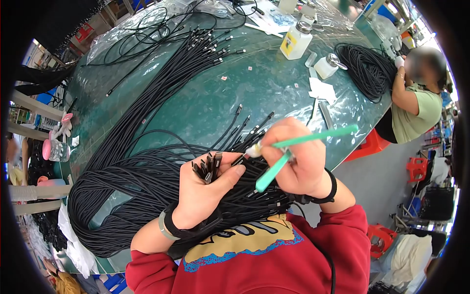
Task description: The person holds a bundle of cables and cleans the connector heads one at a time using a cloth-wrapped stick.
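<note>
My left hand [203,183] is closed around several black cables, their plug ends [208,167] sticking up out of the fist. Its thumb and forefinger pinch one black connector [239,160]. My right hand [298,159] grips a tool with two green arms [318,135] that spread apart; its exact kind I cannot make out. A small white tuft [253,150] shows at the right fingertips, against or very close to the pinched connector. Beneath both hands lies a thick bundle of black cables [132,181], looping left across the table.
On the green table [196,103] stand a yellow-labelled bottle [295,41] and a white bottle with a metal top [327,66]. White paper [321,90] lies nearby. A coiled cable bundle [364,68] sits beside a co-worker [416,98] at right. A pink-lidded jar [56,150] stands left.
</note>
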Available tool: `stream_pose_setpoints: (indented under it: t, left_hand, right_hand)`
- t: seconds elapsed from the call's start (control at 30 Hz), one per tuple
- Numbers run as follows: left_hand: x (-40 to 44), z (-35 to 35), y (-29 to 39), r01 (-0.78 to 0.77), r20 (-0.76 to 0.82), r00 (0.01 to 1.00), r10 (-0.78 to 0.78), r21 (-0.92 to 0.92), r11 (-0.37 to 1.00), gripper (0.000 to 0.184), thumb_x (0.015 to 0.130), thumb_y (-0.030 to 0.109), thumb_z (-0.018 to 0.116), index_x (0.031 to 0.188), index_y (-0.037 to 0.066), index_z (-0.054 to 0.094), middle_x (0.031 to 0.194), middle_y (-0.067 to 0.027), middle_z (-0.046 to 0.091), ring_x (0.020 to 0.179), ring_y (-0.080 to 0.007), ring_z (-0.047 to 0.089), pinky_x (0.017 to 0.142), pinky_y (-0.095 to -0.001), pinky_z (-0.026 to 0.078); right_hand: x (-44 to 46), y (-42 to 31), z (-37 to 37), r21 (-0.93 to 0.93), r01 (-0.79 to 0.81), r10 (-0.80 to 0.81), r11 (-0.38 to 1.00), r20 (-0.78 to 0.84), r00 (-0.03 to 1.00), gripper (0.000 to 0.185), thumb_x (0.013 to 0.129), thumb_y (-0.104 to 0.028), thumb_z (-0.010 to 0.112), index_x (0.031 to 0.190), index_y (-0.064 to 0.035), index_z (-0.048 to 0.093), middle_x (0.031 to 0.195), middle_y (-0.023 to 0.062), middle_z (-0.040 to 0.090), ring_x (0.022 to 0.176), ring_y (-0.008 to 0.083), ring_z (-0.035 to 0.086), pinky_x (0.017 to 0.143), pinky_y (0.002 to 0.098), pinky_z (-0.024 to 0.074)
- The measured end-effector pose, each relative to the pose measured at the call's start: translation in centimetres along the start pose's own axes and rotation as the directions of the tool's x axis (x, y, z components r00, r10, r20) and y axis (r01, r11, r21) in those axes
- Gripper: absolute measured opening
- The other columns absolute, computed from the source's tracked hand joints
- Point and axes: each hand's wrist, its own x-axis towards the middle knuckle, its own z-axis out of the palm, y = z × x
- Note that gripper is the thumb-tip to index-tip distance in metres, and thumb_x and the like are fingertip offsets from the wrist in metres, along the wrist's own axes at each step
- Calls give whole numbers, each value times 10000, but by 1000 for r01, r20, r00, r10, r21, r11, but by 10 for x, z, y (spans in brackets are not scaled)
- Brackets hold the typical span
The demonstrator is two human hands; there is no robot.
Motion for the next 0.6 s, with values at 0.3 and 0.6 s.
stream_pose_setpoints:
  t: [0.3,0.6]
  left_hand:
    - [6,-3,2,76,125,990,-72,-26,997,153,841,96,513,914,-30,559,619,-35,566,482,-40,430,445,-167,336]
    - [11,-10,0,149,194,971,-140,-33,988,278,909,228,400,830,-6,529,523,-12,487,447,-53,355,438,-194,299]
  right_hand:
    - [-3,3,-5,-5,-140,139,990,-62,988,131,704,37,568,813,-17,518,723,73,543,595,231,531,502,275,411]
    - [-5,13,1,119,-265,273,957,-60,960,60,765,22,525,822,3,523,724,73,524,609,137,480,546,226,375]
